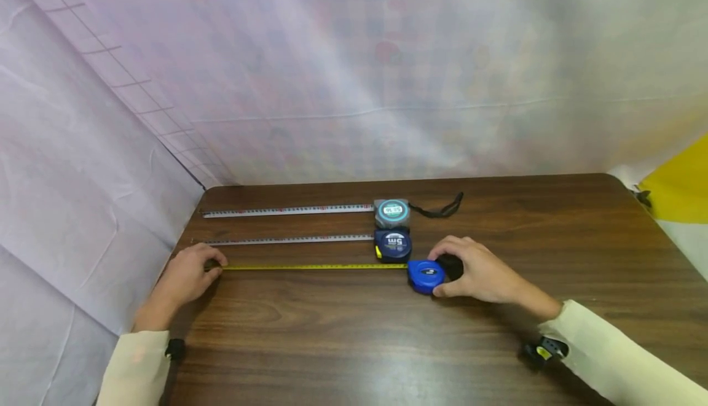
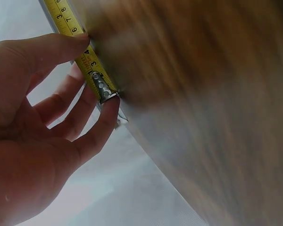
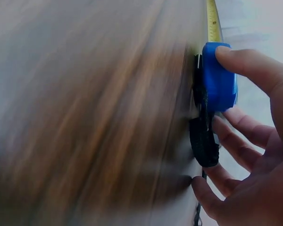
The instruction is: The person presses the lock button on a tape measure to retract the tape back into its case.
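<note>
A blue tape measure [image 1: 426, 277] lies on the table with its yellow blade [image 1: 315, 266] drawn out to the left. My right hand [image 1: 480, 271] grips its case, the thumb on the near side and fingers on the far side. At the blade's far left end, my left hand [image 1: 190, 273] pinches the tape. In the left wrist view the thumb presses the yellow blade [image 2: 85, 59], and a fingertip touches the metal end hook [image 2: 108, 98]. The right wrist view shows the thumb on the blue case [image 3: 219, 80].
Behind the blue one lie a dark blue tape measure [image 1: 394, 245] and a grey-and-teal tape measure [image 1: 391, 212], both with white blades extended left. A black strap [image 1: 442, 209] trails from the grey one. White cloth [image 1: 354, 86] hangs behind the brown wooden table [image 1: 310, 344].
</note>
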Available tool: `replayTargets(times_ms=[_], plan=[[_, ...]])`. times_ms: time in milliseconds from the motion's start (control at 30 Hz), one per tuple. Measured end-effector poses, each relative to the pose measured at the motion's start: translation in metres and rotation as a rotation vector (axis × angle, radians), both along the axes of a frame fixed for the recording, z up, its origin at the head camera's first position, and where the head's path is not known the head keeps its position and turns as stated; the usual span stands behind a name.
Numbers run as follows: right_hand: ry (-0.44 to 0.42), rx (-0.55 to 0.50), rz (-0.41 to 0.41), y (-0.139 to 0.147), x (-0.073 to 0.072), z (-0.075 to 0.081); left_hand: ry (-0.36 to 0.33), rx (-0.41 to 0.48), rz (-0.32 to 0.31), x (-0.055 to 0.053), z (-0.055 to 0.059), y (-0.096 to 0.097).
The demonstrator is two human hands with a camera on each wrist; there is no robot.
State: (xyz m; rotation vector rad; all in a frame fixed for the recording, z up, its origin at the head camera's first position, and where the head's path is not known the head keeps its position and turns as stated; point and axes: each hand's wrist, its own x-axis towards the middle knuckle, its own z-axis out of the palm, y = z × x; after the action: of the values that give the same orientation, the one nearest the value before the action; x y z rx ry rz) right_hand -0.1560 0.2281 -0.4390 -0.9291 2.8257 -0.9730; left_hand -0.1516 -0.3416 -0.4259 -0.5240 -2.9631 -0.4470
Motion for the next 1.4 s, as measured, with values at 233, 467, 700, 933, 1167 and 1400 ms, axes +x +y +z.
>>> replayTargets(times_ms=[233,467,700,933,1167,1400], plan=[[-0.007,0.017,0.004,0.013,0.001,0.001,0.0,0.001,-0.028,-0.002,-0.002,0.016],[-0.038,0.053,0.016,0.023,0.003,0.005,-0.02,-0.005,-0.047,-0.003,-0.004,0.037],[-0.055,0.079,0.009,0.041,0.005,0.008,-0.037,-0.011,-0.081,-0.005,-0.002,0.053],[-0.07,0.085,-0.017,0.063,0.005,0.007,-0.043,-0.025,-0.13,-0.009,-0.001,0.068],[-0.098,0.1,-0.04,0.084,0.006,0.009,-0.036,-0.027,-0.182,-0.012,0.0,0.081],[-0.102,0.12,-0.071,0.106,0.008,0.008,-0.051,-0.016,-0.215,-0.015,0.002,0.093]])
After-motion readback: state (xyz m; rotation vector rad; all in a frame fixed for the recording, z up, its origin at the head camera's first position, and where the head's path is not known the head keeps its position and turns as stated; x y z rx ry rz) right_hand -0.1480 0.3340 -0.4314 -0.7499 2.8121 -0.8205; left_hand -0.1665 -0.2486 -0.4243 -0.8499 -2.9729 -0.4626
